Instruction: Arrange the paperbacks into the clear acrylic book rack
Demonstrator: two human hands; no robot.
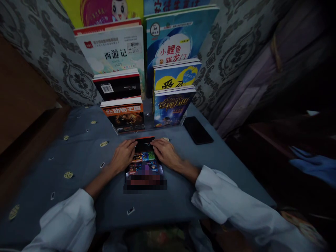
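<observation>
A small book with a black cover (144, 144) and an orange edge lies on the table between my hands. Below its black part, rows of small coloured pictures (144, 157) show, on the same book or on one under it; I cannot tell which. The near end is blurred into blocks. My left hand (125, 154) has its bent fingers on the left edge near the far corner. Opposite it, my right hand (165, 151) holds the right edge the same way. Both thumbs are mostly hidden.
Just beyond my hands, a rack holds upright books in two columns, with an animal book (124, 117) at front left and a blue book (172, 108) at front right. A black phone (198, 130) lies to the right on the blue-grey tablecloth (86, 164). Patterned curtain (228, 42) hangs behind.
</observation>
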